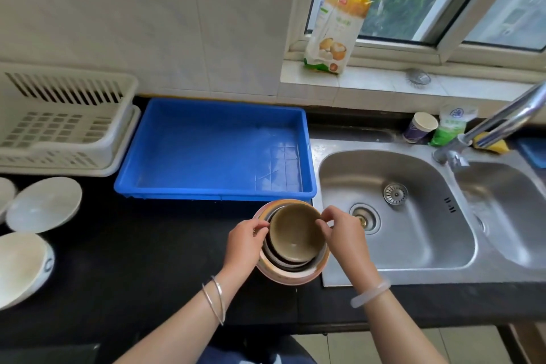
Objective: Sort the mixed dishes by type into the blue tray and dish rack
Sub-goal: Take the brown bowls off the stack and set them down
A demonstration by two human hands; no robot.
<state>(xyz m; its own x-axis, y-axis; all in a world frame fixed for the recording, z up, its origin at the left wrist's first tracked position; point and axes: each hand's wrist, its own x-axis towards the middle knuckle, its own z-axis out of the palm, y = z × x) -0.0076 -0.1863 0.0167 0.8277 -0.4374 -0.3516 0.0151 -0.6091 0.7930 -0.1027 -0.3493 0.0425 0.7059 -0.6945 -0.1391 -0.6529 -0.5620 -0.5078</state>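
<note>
Far left, against the tiled wall: white dish rack (65,124), slatted sides, grid floor. In front of it on the black counter (133,260), white plates (44,204) lie flat. Nearer you sits a white bowl (20,266) with a dark mark on its outer wall.

Centre: blue tray (215,151), shallow, rectangular, wet sheen on its floor, just beside the rack.

At the tray's near right corner, where the counter meets the sink (428,245), stands the stack (295,273) of nested bowls. It has a pink-orange outer bowl, then a pale one, then a dark one. On top is an olive bowl (292,236), glazed a dull brown-green, slightly tilted in the nest.

Your left hand (245,242) pinches the olive bowl's left rim with thumb and fingertips. Your right hand (342,233) pinches its right rim, fingers curled over the lip. Two thin bangles on your left wrist, one pale bangle on the right.

Right of your hands: steel double sink, with the tap (517,115) angled over the divider.
</note>
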